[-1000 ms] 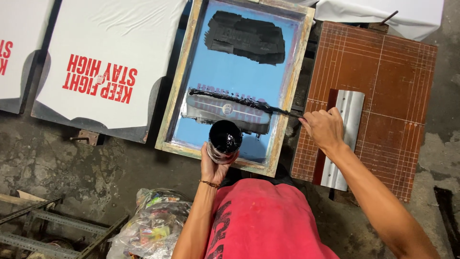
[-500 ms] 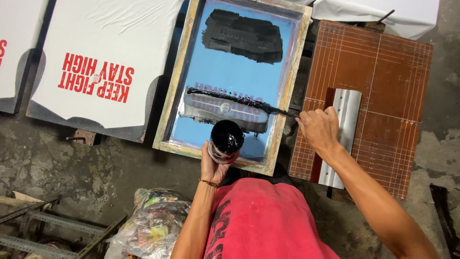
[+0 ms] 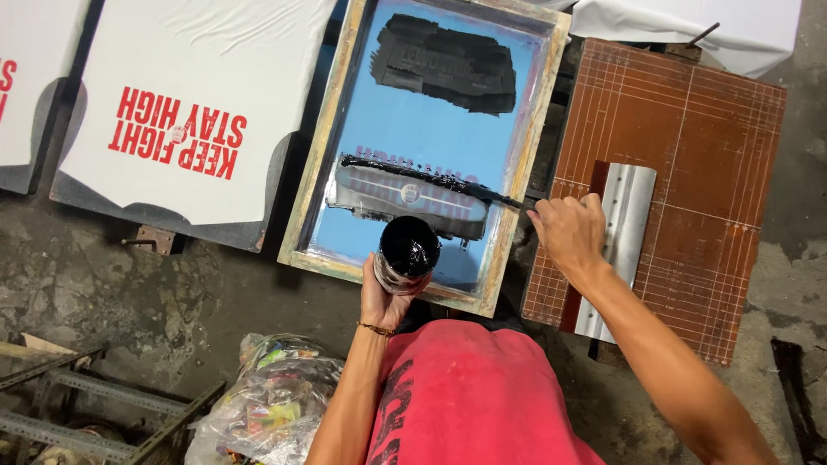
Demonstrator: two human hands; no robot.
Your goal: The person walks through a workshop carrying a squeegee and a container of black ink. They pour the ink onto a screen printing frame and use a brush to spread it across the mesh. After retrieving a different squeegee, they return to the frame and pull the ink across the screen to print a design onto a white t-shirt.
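At centre frame, my left hand [image 3: 383,297] grips an open jar of black ink [image 3: 407,254] over the lower edge of the wooden-framed screen [image 3: 345,112]. My right hand [image 3: 568,231] is closed on a thin spatula [image 3: 431,176] lying across the blue mesh. Tilted further, I judge the jar could drip outside the frame; the printed white shirt [image 3: 198,103] lies left.
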